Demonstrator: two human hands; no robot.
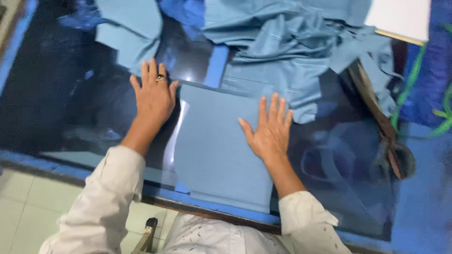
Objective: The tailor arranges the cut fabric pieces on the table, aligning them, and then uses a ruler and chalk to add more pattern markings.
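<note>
A cut piece of light blue fabric (pixel 221 150) lies flat on the dark glass-topped desk (pixel 61 103), its near edge reaching the desk's blue rim, and it looks already smoothed out. The left hand (pixel 154 98) presses flat at its far left corner and the right hand (pixel 270 130) on its right edge, fingers spread wide, gripping nothing. Farther off, a rumpled heap of the same blue cloth (pixel 282 42) remains unsorted, a plain white sheet (pixel 400 16) at the far right; no labels show.
</note>
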